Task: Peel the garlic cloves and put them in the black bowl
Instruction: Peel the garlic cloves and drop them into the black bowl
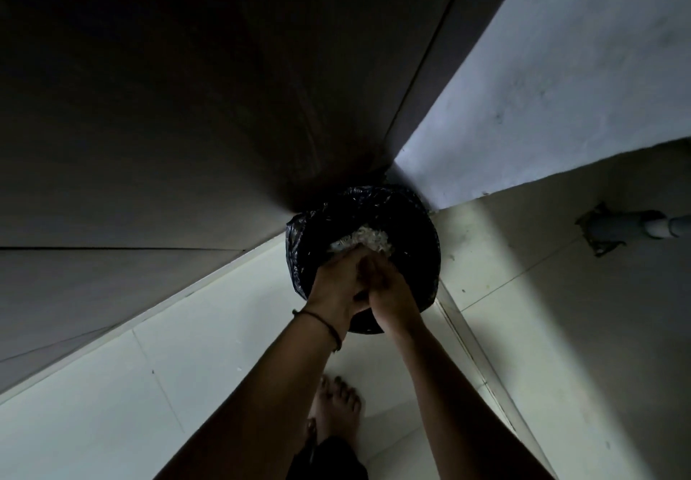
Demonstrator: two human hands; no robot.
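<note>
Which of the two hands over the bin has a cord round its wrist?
The left hand: a dark cord circles its wrist, while the right hand beside it has a bare wrist.

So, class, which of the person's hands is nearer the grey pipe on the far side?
Right. The right hand is over the black-lined bin on the side towards the grey pipe. The left hand touches it from the other side, farther away.

Glossy black plastic bin liner (299, 240); smooth floor tiles (523, 330).
</note>
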